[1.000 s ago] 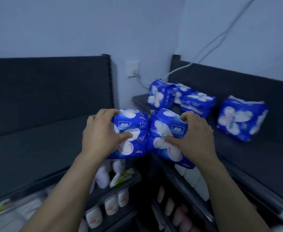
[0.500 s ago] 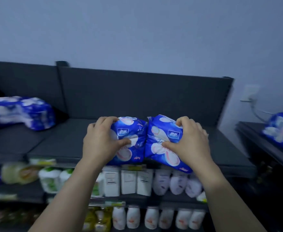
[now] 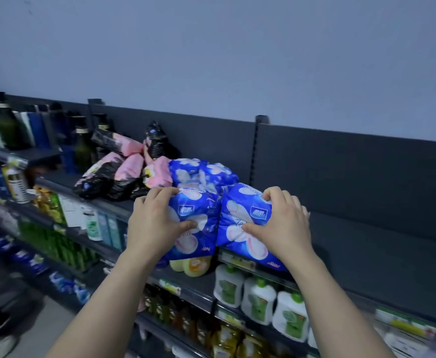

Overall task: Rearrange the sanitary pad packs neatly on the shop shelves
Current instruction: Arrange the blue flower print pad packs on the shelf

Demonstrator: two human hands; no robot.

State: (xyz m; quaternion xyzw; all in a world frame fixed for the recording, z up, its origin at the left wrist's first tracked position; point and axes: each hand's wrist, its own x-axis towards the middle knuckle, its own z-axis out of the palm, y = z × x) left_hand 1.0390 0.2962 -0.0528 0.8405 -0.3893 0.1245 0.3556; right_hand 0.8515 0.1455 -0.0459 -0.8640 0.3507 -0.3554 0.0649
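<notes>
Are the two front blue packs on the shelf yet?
Held: left hand grips left pack, right hand grips right pack, at the shelf edge.

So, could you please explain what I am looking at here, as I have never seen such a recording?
There is no machine here: a person wears a wide-angle camera on the head, so the one picture looks forward and down along both arms. The left hand grips a soft blue plastic pad pack with white flower print, and the right hand grips a matching second pack, side by side at the dark grey top shelf. On that shelf, behind, lie more blue packs and pink-and-black packs. White bottles with green labels stand on a lower shelf.
</notes>
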